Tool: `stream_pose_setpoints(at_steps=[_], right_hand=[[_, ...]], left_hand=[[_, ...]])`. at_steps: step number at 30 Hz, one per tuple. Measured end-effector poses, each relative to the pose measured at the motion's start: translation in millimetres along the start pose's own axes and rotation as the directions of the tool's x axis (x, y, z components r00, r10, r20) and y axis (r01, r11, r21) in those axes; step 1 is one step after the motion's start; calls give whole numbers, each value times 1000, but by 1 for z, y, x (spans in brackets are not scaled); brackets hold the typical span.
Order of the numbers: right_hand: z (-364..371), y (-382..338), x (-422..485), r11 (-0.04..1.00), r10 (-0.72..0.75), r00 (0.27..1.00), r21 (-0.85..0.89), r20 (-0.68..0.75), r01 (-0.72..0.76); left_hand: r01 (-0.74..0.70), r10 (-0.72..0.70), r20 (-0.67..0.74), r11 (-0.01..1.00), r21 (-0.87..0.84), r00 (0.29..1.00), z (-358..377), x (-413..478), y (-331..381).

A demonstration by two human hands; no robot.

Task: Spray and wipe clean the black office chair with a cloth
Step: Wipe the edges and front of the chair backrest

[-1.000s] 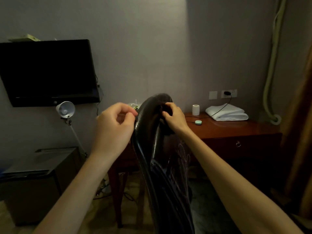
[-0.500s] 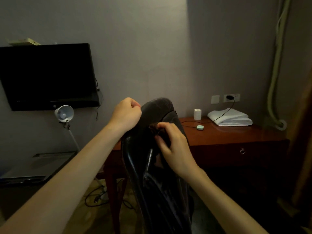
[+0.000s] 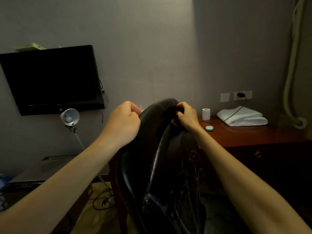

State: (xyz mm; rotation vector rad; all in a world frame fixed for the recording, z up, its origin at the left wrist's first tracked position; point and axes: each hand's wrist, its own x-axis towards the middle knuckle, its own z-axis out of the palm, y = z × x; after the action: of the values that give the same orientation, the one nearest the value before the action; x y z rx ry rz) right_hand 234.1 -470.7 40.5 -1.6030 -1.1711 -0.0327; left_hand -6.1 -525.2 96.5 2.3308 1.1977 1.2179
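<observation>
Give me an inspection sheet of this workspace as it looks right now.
Surface: red-brown wooden desk, behind the chair.
Job's things: glossy black office chair, seen edge-on.
Clutter: white paper roll, folded white towel, small mint-green disc on desk.
Grippers: left hand curled beside chair top, contents unclear; right hand pinches dark material at chair top.
Cables: black cable from wall socket over towel; dark cable looped on floor.
Surroundings: black wall television, white lamp.

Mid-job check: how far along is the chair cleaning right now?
Done: chair back shows wet-looking streaks, so it seems sprayed. In hand: right hand pinches dark bunched material, possibly the cloth, at the top edge; left hand curled beside it. Left: wiping the lower back; seat is out of view, no spray bottle visible.
</observation>
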Motion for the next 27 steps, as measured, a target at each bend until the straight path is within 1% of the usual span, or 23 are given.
stream_pose_setpoints(at_steps=[2,3,4,6,7,8,9,11,12,15,16,18,19,22,25,27], right_hand=[[-12,-19,-30,979,-129,986,146,-104,143],[-18,-33,-49,946,-224,963,203,-151,252],[-21,-47,-68,899,-338,926,232,-168,370],[-20,-71,-90,815,-538,836,185,-111,549],[-15,-77,-91,793,-592,803,128,-72,596],[-9,-81,-85,784,-615,787,78,-46,616],[-3,-82,-75,789,-611,791,46,-36,612],[7,-79,-43,829,-559,829,9,-16,559],[10,-76,-23,859,-511,859,-17,20,511],[17,-63,34,913,-333,928,-189,169,362],[19,-56,51,921,-270,943,-232,194,312],[24,-35,79,943,-153,969,-265,191,202],[27,-21,89,955,-101,981,-258,167,143],[33,14,99,986,42,996,-164,73,-30],[31,37,104,989,107,994,98,9,-107],[24,54,116,959,202,976,218,-87,-179]], left_hand=[[-25,25,-3,1000,3,1000,0,-2,3],[-28,28,-1,1000,4,1000,0,-2,3],[-26,26,-2,1000,4,1000,0,-3,4],[-21,21,-17,1000,0,1000,-1,-4,3],[-21,21,-24,1000,-1,999,-1,-5,2],[-22,22,-23,1000,0,999,-2,-5,2],[-20,20,-13,1000,4,1000,-2,-6,2],[-14,14,9,1000,16,1000,-2,-7,3],[-10,9,15,1000,20,1000,-2,-7,4],[-5,5,27,1000,25,1000,-3,-7,6],[-8,7,30,1000,25,1000,-3,-7,5],[-10,9,32,1000,27,999,-3,-8,2],[-11,10,30,1000,29,1000,-2,-7,2],[-8,8,17,1000,12,1000,-2,-7,3],[-14,14,-1,1000,13,1000,-3,-8,2],[-19,19,-5,1000,13,1000,-3,-9,2]])
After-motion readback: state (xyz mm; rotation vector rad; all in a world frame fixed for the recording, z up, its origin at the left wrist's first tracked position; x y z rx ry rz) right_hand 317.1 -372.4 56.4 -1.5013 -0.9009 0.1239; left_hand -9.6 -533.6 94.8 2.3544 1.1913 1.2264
